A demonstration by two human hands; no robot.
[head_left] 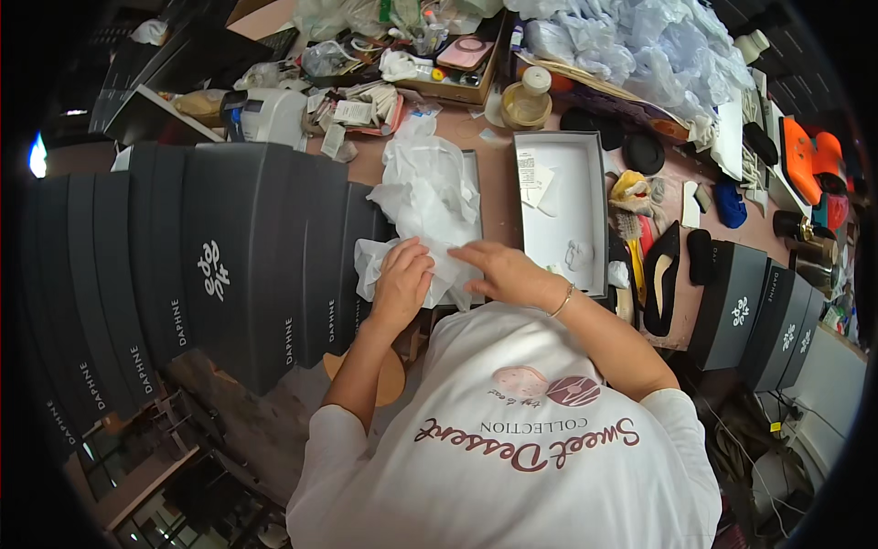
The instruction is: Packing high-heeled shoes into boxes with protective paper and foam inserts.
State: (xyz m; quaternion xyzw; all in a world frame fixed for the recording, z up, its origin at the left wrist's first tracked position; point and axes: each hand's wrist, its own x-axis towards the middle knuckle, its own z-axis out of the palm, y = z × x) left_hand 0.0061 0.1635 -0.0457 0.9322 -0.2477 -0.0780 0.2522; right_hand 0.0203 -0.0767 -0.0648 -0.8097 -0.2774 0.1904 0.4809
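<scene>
Crumpled white tissue paper (422,188) at table's (500,206) near edge, between dark shoeboxes (242,247) and open white-lined shoebox (569,209). Left hand (403,279) curled on paper, grip unclear; right hand (508,274) loose, fingers extended. Black pointed shoe (672,245) farther right.

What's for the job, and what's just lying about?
Probably in use:
crumpled white tissue paper, under the left hand and right hand
open grey rectangular box, white inside

Probably lying about:
pale-blue plastic bags
yellow-handled brush
round clear bottle, white-capped
</scene>
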